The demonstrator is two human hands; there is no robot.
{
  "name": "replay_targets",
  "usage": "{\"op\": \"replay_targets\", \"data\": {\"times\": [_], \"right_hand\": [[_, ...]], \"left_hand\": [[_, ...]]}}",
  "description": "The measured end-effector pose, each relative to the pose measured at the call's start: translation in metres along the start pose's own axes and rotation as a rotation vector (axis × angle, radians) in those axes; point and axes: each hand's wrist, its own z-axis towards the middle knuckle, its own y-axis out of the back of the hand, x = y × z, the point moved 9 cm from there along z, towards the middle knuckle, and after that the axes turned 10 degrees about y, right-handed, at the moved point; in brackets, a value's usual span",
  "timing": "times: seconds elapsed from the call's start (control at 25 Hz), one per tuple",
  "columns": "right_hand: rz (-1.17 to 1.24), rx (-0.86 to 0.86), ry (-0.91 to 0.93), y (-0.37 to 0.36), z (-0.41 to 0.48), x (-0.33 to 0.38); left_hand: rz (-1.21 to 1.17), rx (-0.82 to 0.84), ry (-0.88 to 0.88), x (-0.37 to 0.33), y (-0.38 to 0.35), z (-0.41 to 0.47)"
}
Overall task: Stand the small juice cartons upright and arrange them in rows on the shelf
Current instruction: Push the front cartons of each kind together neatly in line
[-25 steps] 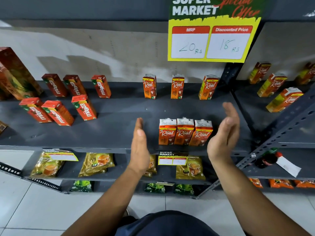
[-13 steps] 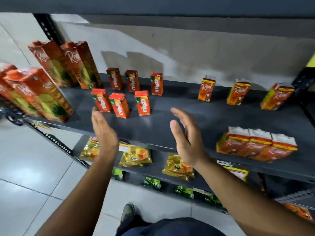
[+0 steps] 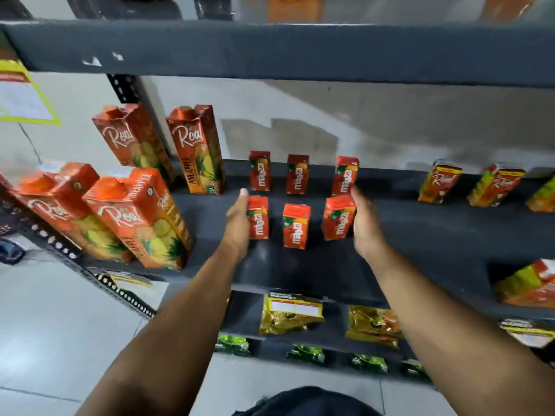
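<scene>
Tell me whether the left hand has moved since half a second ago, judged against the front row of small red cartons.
Yes. The left hand went forward, from short of the front row to flat against the left carton.

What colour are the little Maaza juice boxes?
Red, with white lettering and a bit of green and yellow near the top. The head view shows it.
</scene>
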Motion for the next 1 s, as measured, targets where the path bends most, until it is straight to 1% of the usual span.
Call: {"op": "replay_targets", "data": {"times": [0.04, 0.16, 0.24, 0.4, 0.56, 0.68, 0.84, 1.0], "right_hand": [[0.035, -0.061, -0.011, -0.001, -0.004, -0.006], [0.109, -0.24, -0.002, 0.006, -0.016, -0.02], [0.134, -0.287, 0.026, 0.003, -0.024, -0.024], [0.158, -0.263, 0.029, -0.019, -0.033, -0.027], [0.164, -0.207, 0.042, -0.033, -0.037, -0.027], [0.177, -0.15, 0.02, -0.038, -0.039, -0.026], [0.147, -0.192, 0.012, -0.035, -0.052, -0.03], [0.149, -0.143, -0.005, -0.033, -0.066, -0.041]], "left_hand": [[0.011, -0.006, 0.027, 0.003, 0.001, 0.005], [0.048, 0.028, 0.036, 0.003, -0.005, 0.012], [0.075, 0.059, 0.013, 0.005, -0.01, 0.013], [0.131, 0.108, 0.002, 0.011, -0.023, 0.005], [0.118, 0.125, 0.004, 0.012, -0.028, -0.002], [0.109, 0.129, 0.029, 0.012, -0.029, -0.008], [0.084, 0.093, 0.008, 0.019, -0.021, -0.021], [0.035, 0.007, 0.083, 0.039, -0.003, -0.042]]}}
